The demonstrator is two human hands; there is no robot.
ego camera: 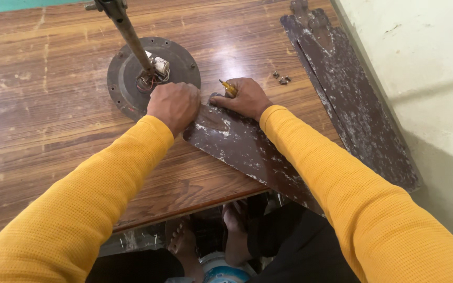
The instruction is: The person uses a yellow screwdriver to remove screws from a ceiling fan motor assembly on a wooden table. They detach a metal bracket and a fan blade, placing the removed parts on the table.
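Both hands are pressed where a worn fan blade (247, 149) meets the motor housing (127, 73): left hand (174, 105) fisted at nine o'clock, right hand (245, 97) clasping a yellow screwdriver (228, 87); loose screws (282, 78) wait at two o'clock.
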